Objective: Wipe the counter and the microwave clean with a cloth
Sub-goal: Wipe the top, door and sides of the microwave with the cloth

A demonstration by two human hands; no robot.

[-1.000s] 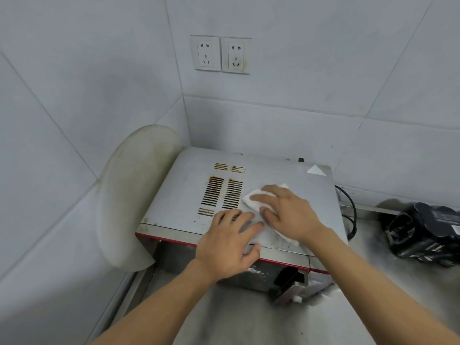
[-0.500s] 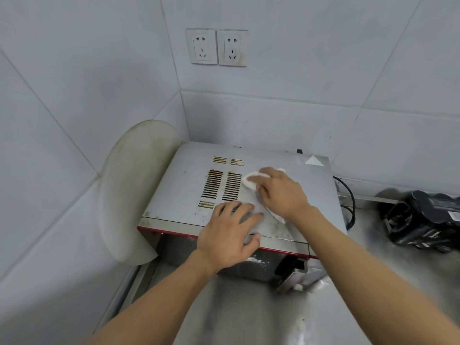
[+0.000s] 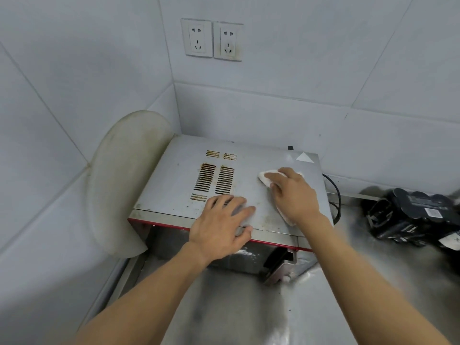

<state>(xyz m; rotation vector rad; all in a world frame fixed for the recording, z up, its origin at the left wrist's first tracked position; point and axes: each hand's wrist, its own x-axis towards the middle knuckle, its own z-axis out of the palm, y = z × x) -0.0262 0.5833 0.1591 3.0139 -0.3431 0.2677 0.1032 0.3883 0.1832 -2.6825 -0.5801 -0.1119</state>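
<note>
Fingers of the right hand (image 3: 293, 195) lay nearly straight, pressing a white cloth (image 3: 265, 178) flat near the right edge of the microwave (image 3: 179, 175) top. The left hand (image 3: 221, 225) rested spread open by the front edge, holding nothing. The cloth looked soft and limp, best pressed from above; its length ran roughly front to back.

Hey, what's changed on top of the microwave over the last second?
The right hand slid the white cloth away from the vent slots, back and rightward across the microwave top, toward the triangle sticker. Nothing was picked up or let go. The left hand stayed flat near the front edge.
</note>
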